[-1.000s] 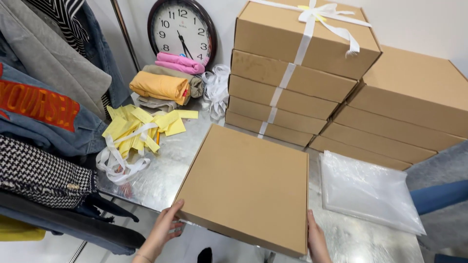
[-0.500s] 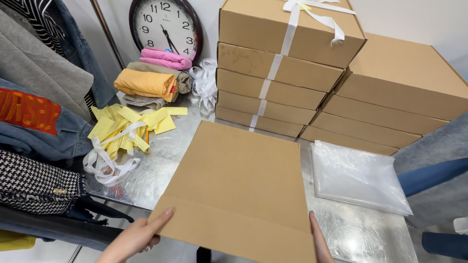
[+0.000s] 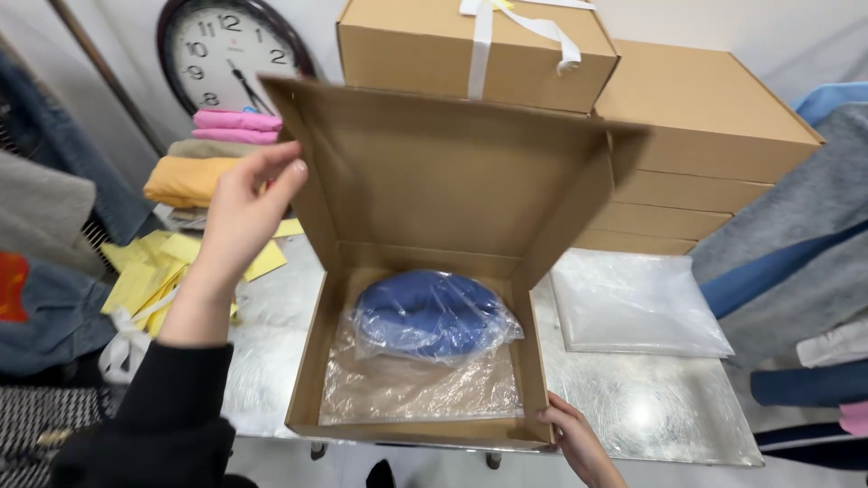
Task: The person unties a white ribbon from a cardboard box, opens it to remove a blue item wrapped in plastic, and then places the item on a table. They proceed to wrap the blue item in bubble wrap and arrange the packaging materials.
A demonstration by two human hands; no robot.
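Box [image 3: 425, 425]: an open brown cardboard carton, lying flat on the table [image 3: 651, 416] at its near edge, directly before the person.
Lid [image 3: 452, 172]: hinged at the far side and raised nearly upright, its plain inner face turned toward the camera; side flaps project from both edges.
Left hand [image 3: 240, 221]: raised at the left edge of the lid, fingers loosely spread, fingertips at the upper left flap; whether they pinch the flap or only rest against it cannot be told. A black sleeve covers the forearm.
Right hand [image 3: 570, 434]: low at the near right corner of the box, fingers curled against the outer wall, steadying it rather than gripping around it.
Bag [image 3: 425, 348]: a clear plastic bag inside the box, covering most of the floor, holding a rounded blue item [image 3: 425, 312] toward the far side.
Stack [image 3: 696, 154]: closed cartons of the same kind, piled behind the open box; the top left one is tied with a white ribbon [image 3: 484, 45].
Pouch [image 3: 633, 303]: a flat clear packet on the table, just right of the box.
Clock [image 3: 231, 54]: round, dark-rimmed, leaning on the wall at far left.
Cloths [image 3: 194, 172]: folded pink, beige and orange pieces piled below the clock.
Tags [image 3: 163, 267]: yellow paper pieces scattered on the table, left of the box.
Garments [image 3: 796, 262]: grey and blue clothing hanging at the right edge.
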